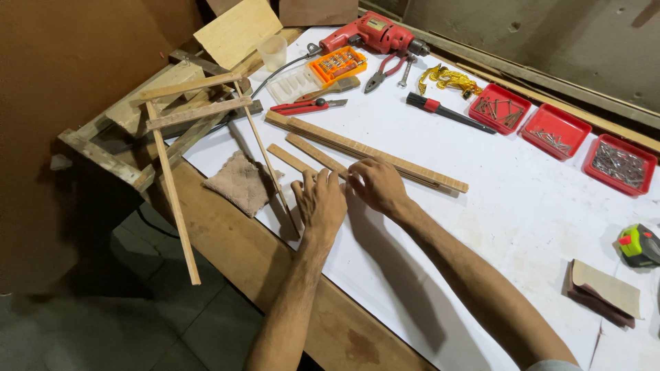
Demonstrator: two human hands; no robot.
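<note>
My left hand [320,201] lies flat, palm down, fingers spread, on the worktop [522,227] near its front edge. My right hand [376,185] sits just beside it, fingertips pinching the near end of a short wood strip [317,154]. Another short strip [291,159] lies to the left w/ a folded cloth [240,182] beyond. Long strips [371,152] run just past my fingers. Open white surface to the right & toward me. Red drill [371,34], screw trays [554,130] far back.
</note>
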